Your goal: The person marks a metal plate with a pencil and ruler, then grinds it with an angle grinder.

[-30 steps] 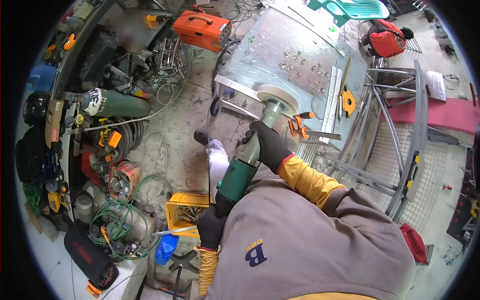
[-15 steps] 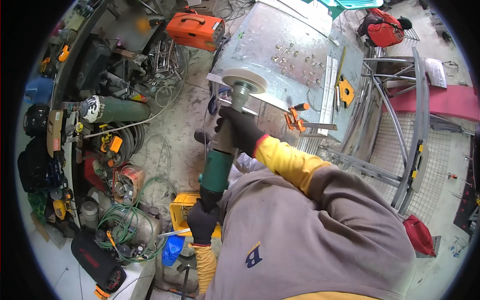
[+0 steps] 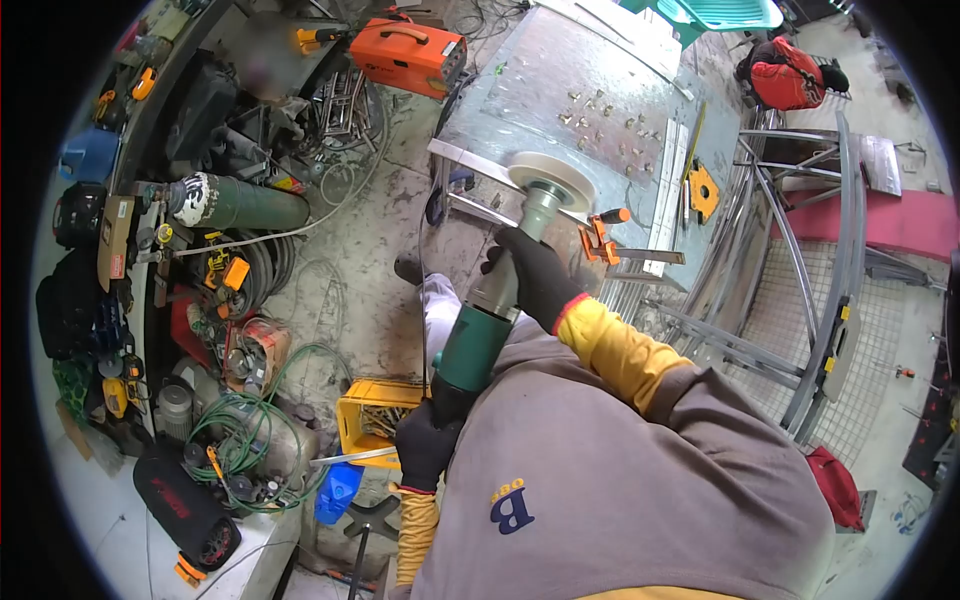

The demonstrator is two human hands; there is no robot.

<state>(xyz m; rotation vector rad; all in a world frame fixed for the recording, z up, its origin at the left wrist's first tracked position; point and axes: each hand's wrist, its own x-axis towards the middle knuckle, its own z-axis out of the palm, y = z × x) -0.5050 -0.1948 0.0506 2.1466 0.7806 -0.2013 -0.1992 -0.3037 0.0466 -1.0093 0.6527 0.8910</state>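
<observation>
- Gripping hard: the right hand (image 3: 535, 275), in a black glove with a yellow sleeve behind it, has its fingers pressed together round the grey neck of the polisher (image 3: 478, 345), just left of centre frame.
- Lower down, the left hand (image 3: 425, 445) is wrapped shut round the rear end of the same tool, close against the grey sweatshirt.
- Between the two grips the tool's green body slants up and to the right, with its pale disc (image 3: 550, 178) at the top.
- That disc rests on the near edge of the steel-topped bench (image 3: 520, 80) in the upper middle of the frame — touching it, as far as the view shows.
- Small metal pieces (image 3: 610, 125) lie scattered on the bench top beyond the disc, well apart from it.
- An orange clamp (image 3: 600, 240) bites the bench edge just right of the disc.
- As a judgement, buffing is in mid-course: both hands are set and the disc is on the metal, but the surface gives no clear line between worked and unworked — how much is left cannot be read.
- Around the floor: an orange welder (image 3: 405, 55) at upper left, a green gas cylinder (image 3: 240, 205) at left, a yellow crate (image 3: 370, 410) beside the left hand, and coiled green hose (image 3: 240, 430) at lower left.
- Another person in red (image 3: 790, 80) crouches at the upper right, well away.
</observation>
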